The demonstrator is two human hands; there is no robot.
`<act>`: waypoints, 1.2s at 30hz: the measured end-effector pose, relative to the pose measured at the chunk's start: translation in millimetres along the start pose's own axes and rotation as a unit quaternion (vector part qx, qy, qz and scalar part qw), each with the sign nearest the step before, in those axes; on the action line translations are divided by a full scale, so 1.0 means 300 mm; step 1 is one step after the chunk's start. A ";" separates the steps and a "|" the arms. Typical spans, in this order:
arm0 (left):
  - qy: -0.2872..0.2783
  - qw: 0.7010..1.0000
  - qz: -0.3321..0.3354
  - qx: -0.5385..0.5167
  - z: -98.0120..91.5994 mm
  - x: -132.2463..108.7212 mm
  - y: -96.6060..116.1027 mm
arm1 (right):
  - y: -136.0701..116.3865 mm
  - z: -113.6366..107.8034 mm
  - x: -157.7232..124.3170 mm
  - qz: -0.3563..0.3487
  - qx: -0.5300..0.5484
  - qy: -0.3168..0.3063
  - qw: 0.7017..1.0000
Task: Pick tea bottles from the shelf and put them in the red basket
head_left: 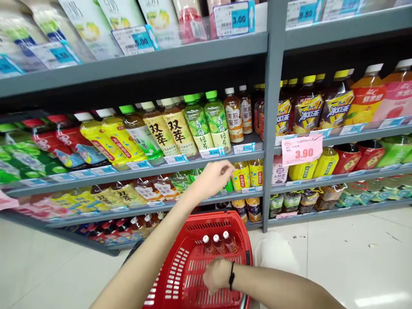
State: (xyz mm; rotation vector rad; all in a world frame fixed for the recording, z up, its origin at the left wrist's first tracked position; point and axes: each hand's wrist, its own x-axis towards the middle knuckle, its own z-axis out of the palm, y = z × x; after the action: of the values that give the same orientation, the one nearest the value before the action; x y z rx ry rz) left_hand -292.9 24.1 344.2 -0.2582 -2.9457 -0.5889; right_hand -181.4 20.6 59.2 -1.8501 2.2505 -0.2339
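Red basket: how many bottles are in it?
3 in view, side by side toward the far end of the red basket: left bottle, middle bottle, right bottle. The right hand may hide others.

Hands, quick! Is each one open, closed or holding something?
Left hand: fingers bent, nothing visible in it; open or closed, can't tell.
Right hand: curled; can't tell if holding anything.

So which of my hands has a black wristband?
Your right hand, over the red basket: the black wristband circles its wrist, while the left hand, up by the bottle shelves, has a bare wrist.
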 end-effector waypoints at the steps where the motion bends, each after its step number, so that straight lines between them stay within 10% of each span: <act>1: 0.048 0.998 0.048 0.016 -0.040 0.043 0.090 | 0.000 -0.012 -0.002 0.000 -0.007 -0.016 1.000; 6: 0.170 0.942 0.158 0.244 -0.148 0.278 0.358 | 0.019 -0.077 -0.018 -0.012 -0.020 -0.073 0.997; 10: 0.263 0.888 0.146 0.348 -0.172 0.508 0.355 | 0.040 -0.110 -0.034 0.003 -0.040 -0.080 0.996; 16: 0.268 0.912 -0.033 0.308 -0.191 0.757 0.287 | 0.061 -0.133 -0.065 0.016 -0.042 -0.105 0.993; 29: 0.242 0.948 0.106 0.177 -0.129 0.552 0.321 | 0.063 -0.176 -0.083 0.038 0.004 -0.116 0.992; 36: 0.412 0.862 0.283 -0.089 -0.171 0.186 0.323 | 0.088 -0.188 -0.097 0.083 0.173 -0.064 0.979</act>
State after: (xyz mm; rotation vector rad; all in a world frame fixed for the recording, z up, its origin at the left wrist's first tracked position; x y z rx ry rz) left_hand -324.2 100.2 435.7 -0.6632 -1.8657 -0.6581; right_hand -216.3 53.3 108.7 -1.4510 2.1035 -0.4338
